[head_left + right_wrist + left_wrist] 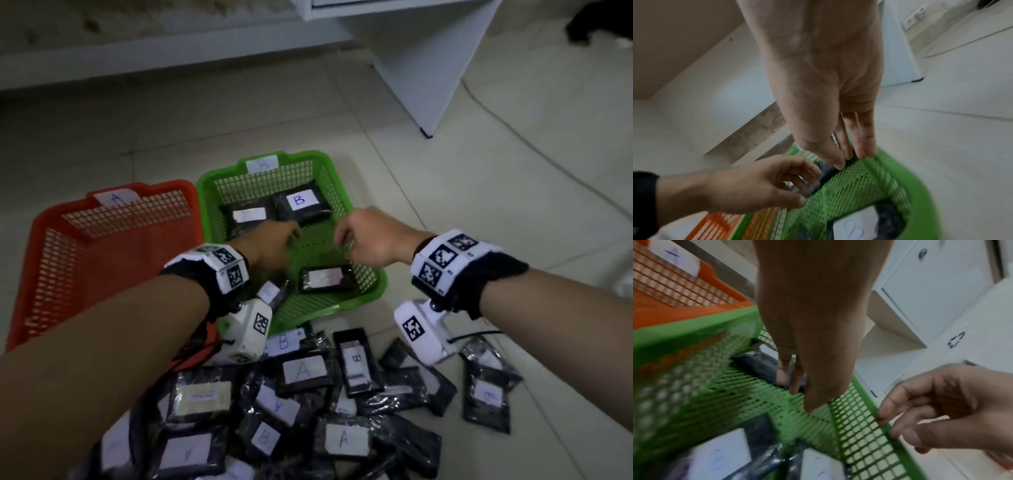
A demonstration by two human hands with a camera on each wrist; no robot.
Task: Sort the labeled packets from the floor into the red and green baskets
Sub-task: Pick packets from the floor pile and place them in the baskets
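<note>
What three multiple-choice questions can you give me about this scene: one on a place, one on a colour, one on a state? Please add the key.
1. Where are the left hand and the right hand?
A. over the green basket
B. over the red basket
C. out of view

2. What colour is the basket with the tag "A"?
A. green
B. blue
C. red

3. In what state is the red basket?
A. upside down
B. upright and empty
C. upright and full of packets

Key: 1 A, both hands hang above the green mesh; 2 C, the tag sits on the red rim; 3 B, its mesh bottom shows bare.
</note>
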